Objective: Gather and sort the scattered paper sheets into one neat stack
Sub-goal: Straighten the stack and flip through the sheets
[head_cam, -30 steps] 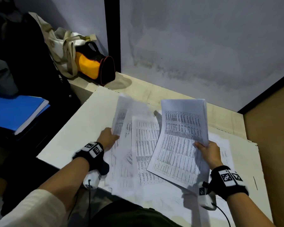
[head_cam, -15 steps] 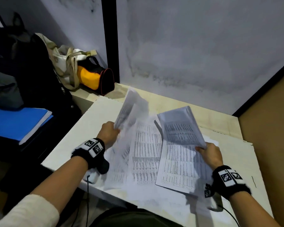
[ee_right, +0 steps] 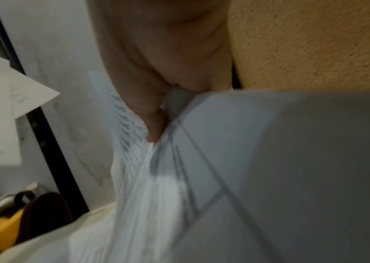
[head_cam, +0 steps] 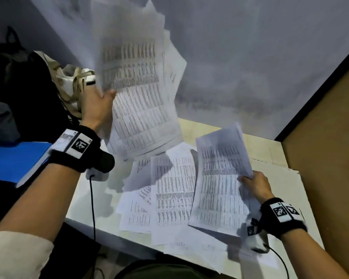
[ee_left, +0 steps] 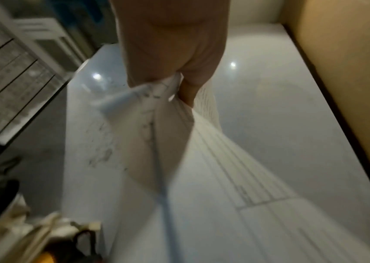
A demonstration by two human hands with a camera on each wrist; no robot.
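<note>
Thin white printed sheets, covered in dense tables too blurred to be read, were fanned loosely in a raised bundle [head_cam: 137, 93] at 11 o'clock, pinched at its lower edge by the left hand [head_cam: 96, 107], fingers and thumb closed on the paper. A second, curling bundle [head_cam: 220, 184] at 4 o'clock was gripped at its edge by the right hand [head_cam: 255, 187]. More loose sheets [head_cam: 169, 198] were spread overlapping on the smooth pale table [head_cam: 85, 208]. Black wristbands [head_cam: 79, 150] with square coded markers were worn.

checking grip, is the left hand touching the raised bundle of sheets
Touching. The left wrist view shows the left hand pinching the raised bundle of sheets at its corner.
</note>
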